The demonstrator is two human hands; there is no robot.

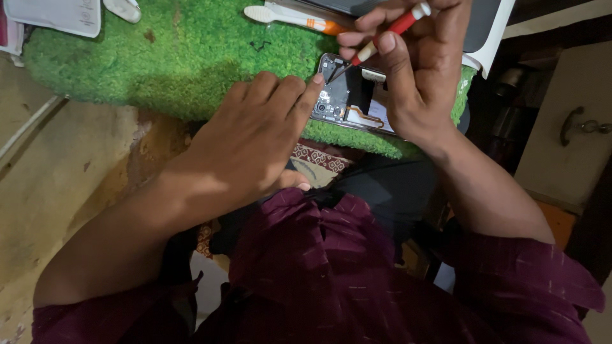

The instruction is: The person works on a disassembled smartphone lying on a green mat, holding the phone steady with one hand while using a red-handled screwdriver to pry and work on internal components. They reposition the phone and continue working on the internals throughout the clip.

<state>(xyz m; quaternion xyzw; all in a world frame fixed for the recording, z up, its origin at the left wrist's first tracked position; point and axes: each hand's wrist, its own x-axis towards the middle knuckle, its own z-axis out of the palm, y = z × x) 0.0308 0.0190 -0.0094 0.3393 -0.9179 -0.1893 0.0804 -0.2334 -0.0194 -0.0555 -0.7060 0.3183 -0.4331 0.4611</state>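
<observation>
While left hand (255, 137) steadies the opened phone (347, 95) with fingertips, fingers loosely together, right hand (414, 70) clamped on red screwdriver (382, 41), green mat (191, 51) underneath.

Mat (191, 57): bright green, shaggy like artificial grass.
Screwdriver (389, 35): red handle, white bands, dark metal tip.
Opened phone (347, 95): silver-grey frame, black and grey parts inside, one pale cream patch.
Brush-like tool (293, 17): white body with an orange section.
Shirt (357, 280): deep maroon, scattered with short pale dashes.
Cloth under the mat edge (325, 157): dark red and cream, small diamond pattern.
Floor (57, 185): dull tan, stained.
Cabinet door (567, 127): off-white with a dark metal handle.
</observation>
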